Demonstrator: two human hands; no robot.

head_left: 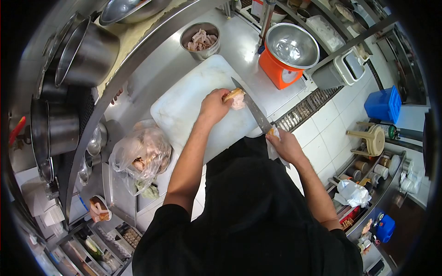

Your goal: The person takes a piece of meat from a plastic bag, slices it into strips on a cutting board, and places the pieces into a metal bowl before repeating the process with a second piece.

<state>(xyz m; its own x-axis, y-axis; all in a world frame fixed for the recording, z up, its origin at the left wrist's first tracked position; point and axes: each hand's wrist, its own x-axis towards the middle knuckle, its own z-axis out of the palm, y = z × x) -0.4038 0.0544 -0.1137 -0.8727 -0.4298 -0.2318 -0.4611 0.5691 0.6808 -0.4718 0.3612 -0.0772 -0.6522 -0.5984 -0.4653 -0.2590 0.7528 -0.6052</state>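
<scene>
My left hand (215, 107) pinches a piece of raw chicken (237, 100) with yellowish skin, over the white cutting board (184, 96). My right hand (286, 146) is closed round the handle of a long knife (258, 115), with a white cloth or paper (271, 149) bunched in the same grip. The blade slants up and left across the board's right edge, its flat right beside the chicken. Left of the board lies a clear plastic bag (146, 149) with more raw chicken. Beyond the board, a metal pot (202, 54) holds strips of cut meat.
An orange scale (278, 71) carrying a steel bowl (292, 44) stands at the back right of the steel counter (161, 60). Large pots (90, 53) fill a shelf on the left. A floor drain (308, 108), a blue bin (383, 105) and a stool (370, 140) are on the right.
</scene>
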